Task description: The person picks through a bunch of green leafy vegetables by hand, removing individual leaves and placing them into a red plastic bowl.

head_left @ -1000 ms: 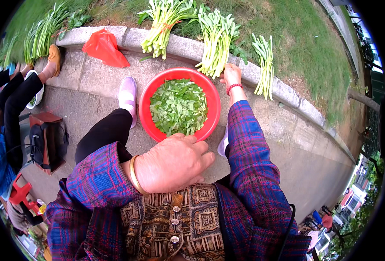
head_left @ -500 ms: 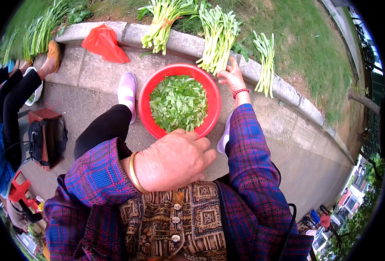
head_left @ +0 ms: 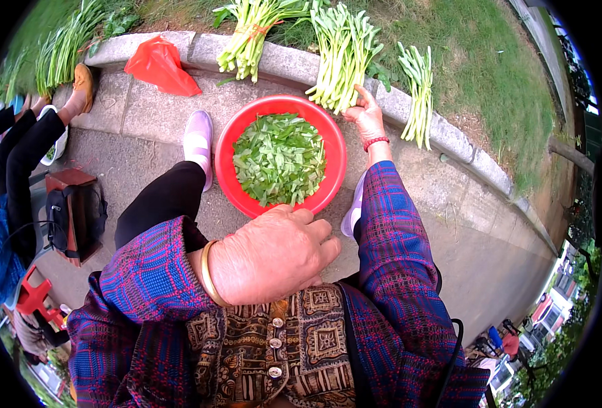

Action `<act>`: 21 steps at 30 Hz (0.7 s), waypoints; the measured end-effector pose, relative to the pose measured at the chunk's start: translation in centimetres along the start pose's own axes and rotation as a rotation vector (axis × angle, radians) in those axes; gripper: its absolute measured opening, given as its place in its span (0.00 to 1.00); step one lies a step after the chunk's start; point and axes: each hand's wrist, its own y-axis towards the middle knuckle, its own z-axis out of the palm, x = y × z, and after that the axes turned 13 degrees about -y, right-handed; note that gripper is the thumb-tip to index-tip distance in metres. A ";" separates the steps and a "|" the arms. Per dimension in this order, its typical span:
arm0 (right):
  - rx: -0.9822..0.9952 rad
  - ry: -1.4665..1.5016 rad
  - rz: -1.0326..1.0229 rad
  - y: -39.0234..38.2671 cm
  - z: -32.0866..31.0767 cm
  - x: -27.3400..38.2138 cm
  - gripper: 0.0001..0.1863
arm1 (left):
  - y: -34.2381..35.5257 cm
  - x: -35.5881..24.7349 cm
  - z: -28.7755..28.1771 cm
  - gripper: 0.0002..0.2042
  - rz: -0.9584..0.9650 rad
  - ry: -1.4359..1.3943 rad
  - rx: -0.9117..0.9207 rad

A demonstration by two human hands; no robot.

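Note:
My left hand (head_left: 274, 255), with a gold bangle at the wrist, hovers in front of my vest by the near rim of a red plastic basin (head_left: 340, 160). Its fingers are curled under, so whatever they hold is hidden. Cut green leaves (head_left: 280, 160) fill the basin's bottom. My right hand (head_left: 367, 122), wearing a red bead bracelet, reaches past the basin. Its thumb and fingers are apart and touch the pale stem ends of a bunch of leafy greens (head_left: 342, 61) lying across the kerb.
A tied bunch of greens (head_left: 250, 41) and a thinner bunch (head_left: 418, 95) lie on the stone kerb (head_left: 287, 64). Beside them is a red plastic bag (head_left: 162, 66). At left are a black bag (head_left: 73, 214), a red stool (head_left: 34, 292) and a seated person's legs (head_left: 32, 146).
My right hand has shifted slightly at the stem ends, and its fingers have changed their bend. The near stem ends sit a little further right. My left hand has barely moved.

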 end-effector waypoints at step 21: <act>0.015 -0.164 -0.024 1.0 -2.0 -0.6 0.41 | 1.9 0.0 0.4 0.23 0.003 -0.025 0.001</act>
